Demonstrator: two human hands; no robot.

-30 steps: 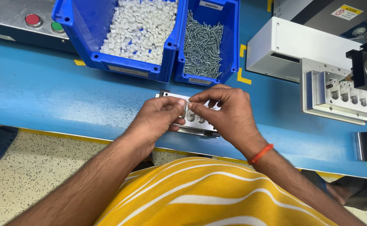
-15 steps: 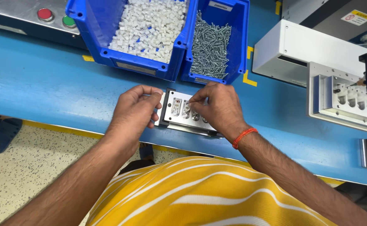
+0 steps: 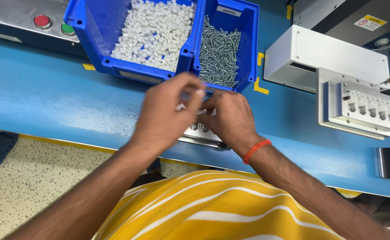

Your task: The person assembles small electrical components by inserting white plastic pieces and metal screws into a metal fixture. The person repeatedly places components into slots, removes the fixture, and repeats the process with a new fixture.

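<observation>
A small metal fixture (image 3: 202, 133) with round sockets lies on the blue bench (image 3: 48, 102) near its front edge, mostly covered by my hands. My right hand (image 3: 231, 119), with an orange band on the wrist, rests on the fixture with its fingers curled down onto the top. My left hand (image 3: 166, 116) is lifted and blurred above the fixture's left side. Its fingertips are bunched close to the right hand's fingers. Something small and white shows by them, but I cannot tell whether it is held.
Two blue bins stand just behind my hands: one with several small white plastic parts (image 3: 152, 33), one with several metal screws (image 3: 219, 51). A white machine housing (image 3: 324, 58) and a fixture block with a row of parts (image 3: 361, 106) are at right. Red and green buttons (image 3: 41, 21) sit far left.
My left hand has left the fixture's left edge and risen up and to the right, towards my right hand's fingertips. My right hand stays on the fixture.
</observation>
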